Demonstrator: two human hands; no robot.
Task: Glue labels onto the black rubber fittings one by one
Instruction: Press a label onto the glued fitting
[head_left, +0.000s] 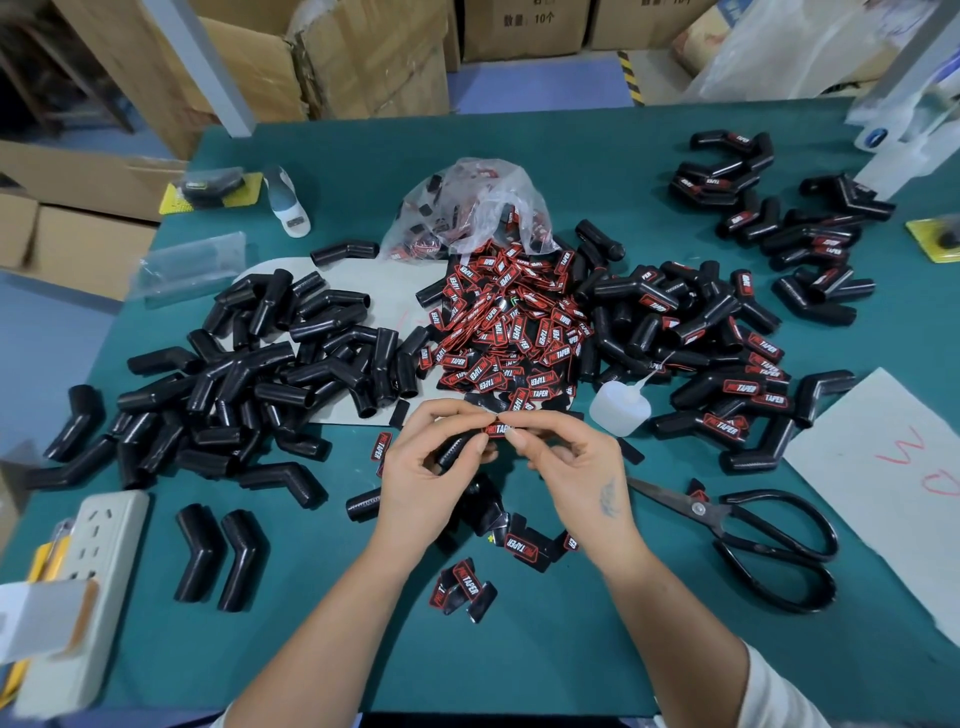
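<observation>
Pinching a label (496, 430) onto a fitting (457, 451) with both hands, I had the glue bottle (621, 408) right of centre and the scissors (748, 535) lower right.

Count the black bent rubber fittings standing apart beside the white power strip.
2: left black bent rubber fitting and right one, side by side right of the white power strip.

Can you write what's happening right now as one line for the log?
step: label on fitting | left hand: holds black fitting | right hand: pinches label | glue bottle: on table, untouched
</observation>
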